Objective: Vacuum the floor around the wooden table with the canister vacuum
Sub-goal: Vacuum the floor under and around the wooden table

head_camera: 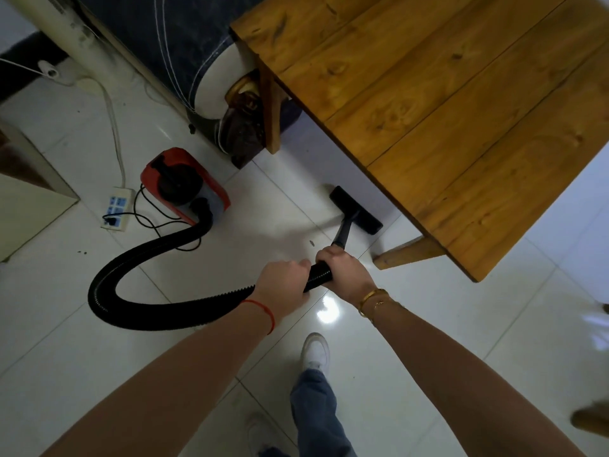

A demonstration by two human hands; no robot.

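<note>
Vacuuming appears under way: floor head [356,210] sits flat on the white tile at the edge of the wooden table [445,103], between its two visible legs. Dark specks remain on the tiles near the power strip [118,208], so coverage looks partial. Left hand [280,282] and right hand [342,268] both grip the ribbed hose [138,265], right nearer the wand. Canister vacuum [184,184] stands well apart, forward-left of the hands.

The bench [445,103] at upper right was knotty, matt wood planking. The floor [428,341] was glossy white tile. The hose [138,262] was ribbed black plastic; the canister [211,189] smooth red plastic.
</note>
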